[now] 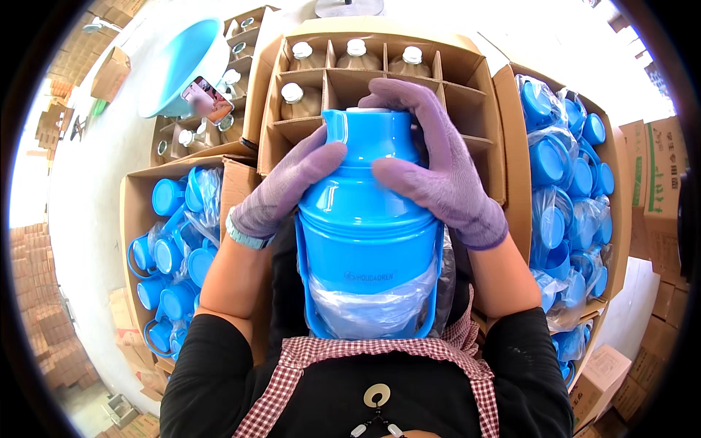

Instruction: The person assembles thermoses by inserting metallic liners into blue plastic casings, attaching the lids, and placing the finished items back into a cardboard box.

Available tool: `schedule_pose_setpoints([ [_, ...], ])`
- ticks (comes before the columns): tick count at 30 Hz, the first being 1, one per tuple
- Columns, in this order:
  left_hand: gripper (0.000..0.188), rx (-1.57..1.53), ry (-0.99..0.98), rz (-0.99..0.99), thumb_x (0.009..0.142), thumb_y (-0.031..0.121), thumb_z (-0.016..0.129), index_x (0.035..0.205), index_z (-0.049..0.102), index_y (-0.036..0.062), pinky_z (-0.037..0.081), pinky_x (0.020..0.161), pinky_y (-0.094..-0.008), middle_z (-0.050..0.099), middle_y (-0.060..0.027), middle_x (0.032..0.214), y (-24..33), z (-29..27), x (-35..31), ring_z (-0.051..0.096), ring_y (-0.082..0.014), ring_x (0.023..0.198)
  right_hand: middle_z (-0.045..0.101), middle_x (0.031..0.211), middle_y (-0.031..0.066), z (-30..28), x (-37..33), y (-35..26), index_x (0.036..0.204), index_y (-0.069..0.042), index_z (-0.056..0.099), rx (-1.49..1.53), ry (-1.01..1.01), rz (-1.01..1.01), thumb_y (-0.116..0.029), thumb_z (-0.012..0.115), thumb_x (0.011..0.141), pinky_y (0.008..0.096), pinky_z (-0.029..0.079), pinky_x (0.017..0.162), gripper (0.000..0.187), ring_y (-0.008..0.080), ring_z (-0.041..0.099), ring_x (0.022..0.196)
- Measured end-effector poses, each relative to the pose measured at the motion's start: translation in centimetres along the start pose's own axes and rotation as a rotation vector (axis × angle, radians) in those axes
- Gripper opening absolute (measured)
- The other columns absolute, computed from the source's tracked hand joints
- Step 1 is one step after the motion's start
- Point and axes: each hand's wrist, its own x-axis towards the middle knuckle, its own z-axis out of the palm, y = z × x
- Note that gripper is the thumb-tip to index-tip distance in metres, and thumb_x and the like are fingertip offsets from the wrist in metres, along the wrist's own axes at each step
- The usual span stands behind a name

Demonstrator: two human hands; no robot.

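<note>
The divided box (383, 44) occupies the top centre of the frame; four bottles (301, 109) with white caps are visible in its upper cells. The right box (520, 190), at the right of the frame, contains blue parts (549, 162), many in clear plastic. The left box (237, 186), at centre left, contains similar blue parts with loop handles.

The blue flask (369, 241) is at the centre of the frame, mouth toward the top, spout to the left. Clear film (372, 299) covers its lower body; its carrying handle (431, 306) hangs down both sides. What supports the flask from below cannot be seen.

The blue basin (179, 66) is at upper left, next to a smaller box (255, 102) of bottles.

Both hands wear purple gloves and jointly grasp the flask. The right hand (438, 168) wraps the right side of the neck, fingers curved over the top, thumb against the shoulder. The left hand (288, 182) bears on the upper left side, thumb near the neck; its other fingers are largely hidden.

A phone (208, 98) sits tilted at the basin's lower right rim. A round pendant (377, 395) hangs at bottom centre.
</note>
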Motion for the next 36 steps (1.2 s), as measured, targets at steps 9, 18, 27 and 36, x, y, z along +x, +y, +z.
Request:
schedule_pose_setpoints([
  [9, 0.093, 0.364, 0.146, 0.147, 0.097, 0.066, 0.059, 0.155, 0.037, -0.0036, 0.046, 0.112, -0.0432, 0.056, -0.0235, 0.146, -2.3, -0.6, -0.9, 0.057, -0.0328, 0.134, 0.045, 0.151, 0.0263, 0.2, -2.5, -0.2, 0.163, -0.006, 0.025, 0.445, 0.061, 0.323, -0.054, 0.072, 0.093, 0.0481, 0.042, 0.116, 0.097, 0.0363, 0.048, 0.14],
  [18, 0.085, -0.452, -0.174, -0.084, 0.103, 0.068, 0.046, 0.162, 0.03, 0.0098, 0.045, 0.116, -0.0552, 0.044, -0.0223, 0.159, -7.3, -3.8, 3.3, 0.047, -0.0373, 0.145, 0.05, 0.149, 0.0273, 3.8, -4.6, -8.1, 0.148, -0.003, 0.052, -0.715, 0.138, -0.151, -0.02, 0.078, 0.085, 0.0538, 0.04, 0.116, 0.07, 0.0464, 0.047, 0.142],
  [27, 0.044, -0.414, 0.289, 0.393, 0.111, 0.038, 0.046, 0.107, 0.071, 0.0016, 0.053, 0.103, -0.0422, 0.069, -0.015, 0.112, -9.2, -1.3, -2.7, 0.066, -0.023, 0.104, 0.064, 0.114, 0.0167, 2.8, -9.3, -5.0, 0.116, -0.003, 0.073, -0.406, 0.262, -0.167, -0.013, 0.074, 0.082, 0.0533, 0.046, 0.111, 0.036, 0.0343, 0.063, 0.118],
  [36, 0.043, 0.994, 0.379, 0.848, 0.081, 0.033, 0.08, 0.108, 0.074, 0.0002, 0.048, 0.09, -0.0419, 0.061, -0.0103, 0.097, -2.2, 4.7, -6.8, 0.058, -0.0252, 0.094, 0.063, 0.091, 0.0034, 0.8, -8.4, 4.4, 0.097, 0.001, 0.069, 0.173, 0.369, 0.273, -0.02, 0.059, 0.103, 0.0268, 0.048, 0.082, 0.024, 0.0117, 0.061, 0.089],
])
